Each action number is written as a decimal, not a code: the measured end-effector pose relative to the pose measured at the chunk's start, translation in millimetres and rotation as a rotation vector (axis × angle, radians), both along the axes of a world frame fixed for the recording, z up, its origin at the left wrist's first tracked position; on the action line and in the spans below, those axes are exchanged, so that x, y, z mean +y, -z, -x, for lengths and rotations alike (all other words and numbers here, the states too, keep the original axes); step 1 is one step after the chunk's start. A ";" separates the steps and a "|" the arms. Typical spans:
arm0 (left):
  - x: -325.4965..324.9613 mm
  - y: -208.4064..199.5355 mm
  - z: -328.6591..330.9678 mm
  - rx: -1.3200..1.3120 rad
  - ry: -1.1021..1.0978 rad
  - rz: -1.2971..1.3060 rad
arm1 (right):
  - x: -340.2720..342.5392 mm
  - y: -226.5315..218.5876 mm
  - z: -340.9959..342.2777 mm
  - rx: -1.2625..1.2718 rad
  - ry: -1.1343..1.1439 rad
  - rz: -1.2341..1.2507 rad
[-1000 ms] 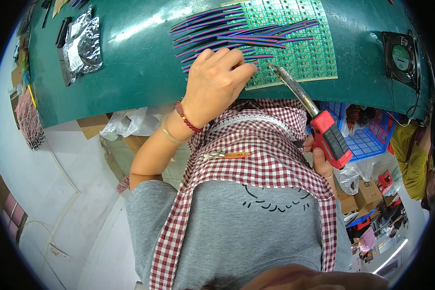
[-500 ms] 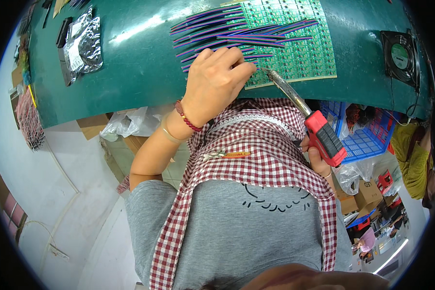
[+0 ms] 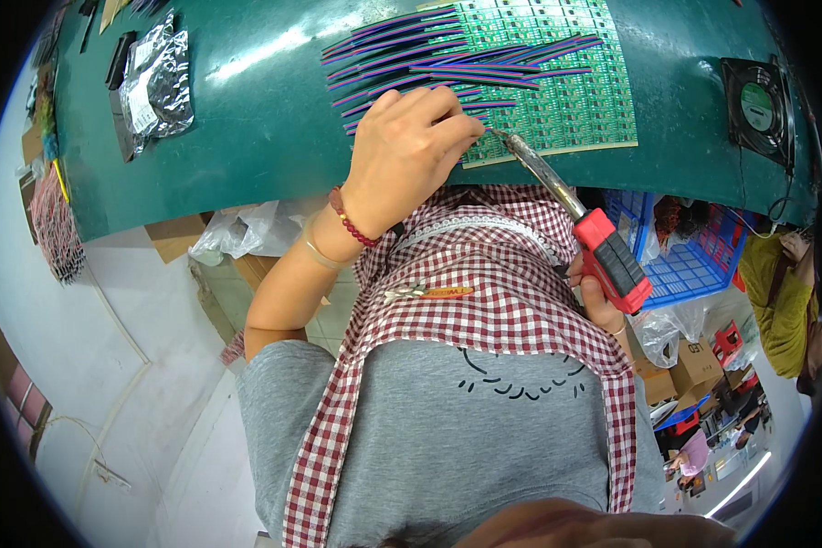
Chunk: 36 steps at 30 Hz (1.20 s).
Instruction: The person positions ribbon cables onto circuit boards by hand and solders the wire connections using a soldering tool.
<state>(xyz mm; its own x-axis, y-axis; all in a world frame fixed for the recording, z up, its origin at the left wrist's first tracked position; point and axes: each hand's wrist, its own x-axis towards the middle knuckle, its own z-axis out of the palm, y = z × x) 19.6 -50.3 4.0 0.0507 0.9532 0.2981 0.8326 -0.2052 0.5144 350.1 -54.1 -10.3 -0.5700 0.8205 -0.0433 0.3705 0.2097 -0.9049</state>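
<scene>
My right hand (image 3: 597, 297) is wrapped around the red and black handle of a soldering iron (image 3: 612, 260). The iron's metal barrel slants up and left, and its tip is close to the fingertips of my left hand (image 3: 406, 151). My left thumb and forefinger pinch a thin wire, mostly hidden by the fingers, over the near left edge of a panel of green circuit boards (image 3: 603, 110). Bundles of black, blue and pink ribbon wires (image 3: 393, 64) lie across the panel's left side, some reaching over its middle.
The green table (image 3: 256, 119) carries a silver foil bag (image 3: 160, 87) at left and a black cooling fan (image 3: 758, 110) at right. Below the table's right edge stands a blue plastic basket (image 3: 694, 269). Red and white wire bundles (image 3: 55, 224) hang at far left.
The soldering iron has shifted very slightly left and up. My left hand stays nearly still at the panel's edge, its pinch unchanged.
</scene>
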 end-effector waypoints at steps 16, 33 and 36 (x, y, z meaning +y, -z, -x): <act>-0.3 -0.8 -0.4 0.080 0.015 -0.012 | -0.4 -0.3 3.1 0.053 0.016 0.075; 6.0 -5.7 -4.6 0.121 0.040 -0.014 | 24.3 -36.5 -4.3 0.452 0.479 0.181; 4.6 -8.9 -0.4 0.123 0.028 0.033 | 52.6 -42.8 -17.7 0.523 0.636 -0.020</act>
<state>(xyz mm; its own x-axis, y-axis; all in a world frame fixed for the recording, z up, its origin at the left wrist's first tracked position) 20.0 -45.6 12.9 0.1115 0.9600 0.2568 0.8841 -0.2138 0.4156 367.8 -1.5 32.5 0.0614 0.9912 0.1170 -0.0442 0.1198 -0.9918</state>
